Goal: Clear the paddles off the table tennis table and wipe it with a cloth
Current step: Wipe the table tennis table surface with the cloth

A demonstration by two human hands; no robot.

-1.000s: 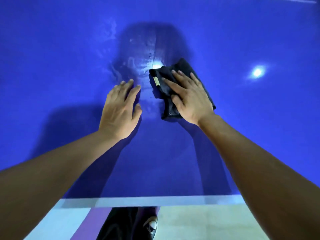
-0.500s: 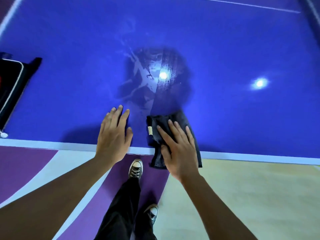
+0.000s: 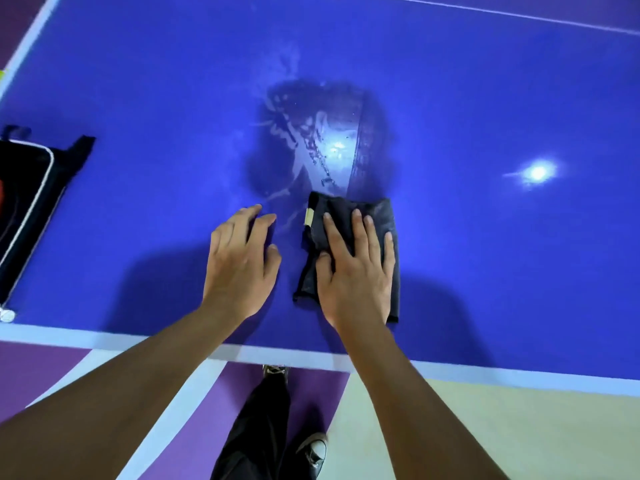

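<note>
A folded black cloth (image 3: 377,216) with a small tan tag lies on the blue table tennis table (image 3: 138,202), a short way in from its white near edge. My right hand (image 3: 356,271) presses flat on the cloth with straight fingers. My left hand (image 3: 239,261) rests on the bare tabletop just left of the cloth, fingers slightly bent and holding nothing. Wet streaks and smears (image 3: 304,143) mark the surface beyond the cloth. No paddle shows on the table.
A black zipped case (image 3: 27,199) with white piping lies at the table's left edge. The white edge line (image 3: 519,374) runs along the near side. Below it are a purple and cream floor and my legs and shoes (image 3: 277,427).
My right hand dragged the cloth back from the middle of the table toward the near edge, then slid it a little forward again. My left hand followed alongside. The view tilted down, showing the floor.
</note>
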